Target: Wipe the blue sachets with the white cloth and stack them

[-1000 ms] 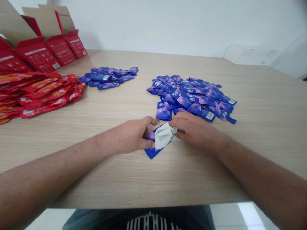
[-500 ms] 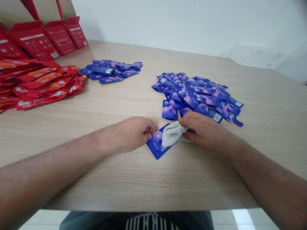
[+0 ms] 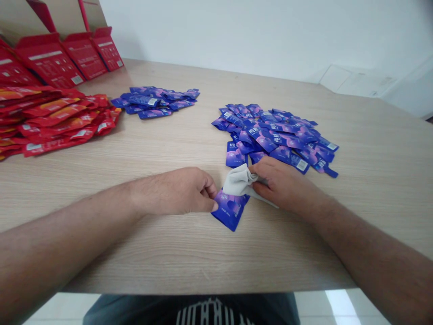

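Note:
A blue-purple sachet lies near the middle of the table, printed side up. My left hand pinches its left edge between thumb and fingers. In my right hand is a bunched light grey cloth, which covers the upper part of the sachet. Part of the cloth trails below my right fingers toward the tabletop. Just beyond that hand spreads a big pile of similar blue-purple sachets.
A smaller pile of blue sachets sits farther back on the left. Red and orange packets are heaped at the left edge, with open red boxes behind them. A white wall borders the wooden table.
The cloth has shifted up and slightly left over the sachet, baring more of its lower part. The sachet has turned a little, and my left thumb now presses lower on its edge.

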`<state>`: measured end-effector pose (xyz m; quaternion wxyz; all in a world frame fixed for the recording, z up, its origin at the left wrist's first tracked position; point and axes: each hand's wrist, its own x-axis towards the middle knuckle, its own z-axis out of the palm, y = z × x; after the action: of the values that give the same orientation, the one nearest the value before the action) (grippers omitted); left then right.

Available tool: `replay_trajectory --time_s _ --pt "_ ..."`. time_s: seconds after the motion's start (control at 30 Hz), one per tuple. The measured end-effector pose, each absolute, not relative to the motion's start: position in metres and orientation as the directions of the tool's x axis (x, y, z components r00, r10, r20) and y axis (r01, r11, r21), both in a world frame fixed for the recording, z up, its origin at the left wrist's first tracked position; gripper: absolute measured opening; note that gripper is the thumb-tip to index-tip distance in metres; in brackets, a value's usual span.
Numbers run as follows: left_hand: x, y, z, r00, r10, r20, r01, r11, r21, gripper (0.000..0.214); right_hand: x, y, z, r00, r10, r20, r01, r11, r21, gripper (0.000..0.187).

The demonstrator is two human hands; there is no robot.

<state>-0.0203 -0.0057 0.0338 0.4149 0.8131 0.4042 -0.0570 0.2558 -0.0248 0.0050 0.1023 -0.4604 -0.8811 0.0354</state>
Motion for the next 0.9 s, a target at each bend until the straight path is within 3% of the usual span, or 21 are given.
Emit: replay_trajectory --time_s 0.17,0.33,0.43,0.57,0.7,0.9 --pt "-0.018 -0.010 0.029 0.684 0.619 -0.386 0.692 -0.384 0.611 0.022 0.258 -0.023 0.004 -0.562 0.817 0.132 0.797 0.577 -0.178 0.021" --pt "-0.010 -0.023 0.030 0.593 0.755 -0.280 0.759 -0.408 0.508 0.019 0.258 -0.024 0.006 -0.554 0.824 0.115 0.804 0.566 -0.182 0.021" --pt "-0.003 -0.030 0.026 0.547 0.737 -0.397 0.735 -0.196 0.650 0.028 0.257 -0.024 0.007 -0.543 0.833 0.111 0.811 0.554 -0.190 0.018" --pt "0.003 -0.026 0.013 0.572 0.674 -0.468 0.518 0.145 0.843 0.039 0.260 -0.020 0.006 -0.540 0.831 0.131 0.806 0.556 -0.204 0.017" --pt "0.010 -0.019 0.003 0.582 0.713 -0.391 0.330 0.232 0.915 0.041 0.261 -0.015 0.003 -0.518 0.838 0.174 0.810 0.545 -0.214 0.019" --pt "0.019 -0.017 0.003 0.563 0.724 -0.399 0.259 0.304 0.917 0.037 0.252 -0.018 0.002 -0.405 0.891 0.203 0.856 0.448 -0.257 0.016"
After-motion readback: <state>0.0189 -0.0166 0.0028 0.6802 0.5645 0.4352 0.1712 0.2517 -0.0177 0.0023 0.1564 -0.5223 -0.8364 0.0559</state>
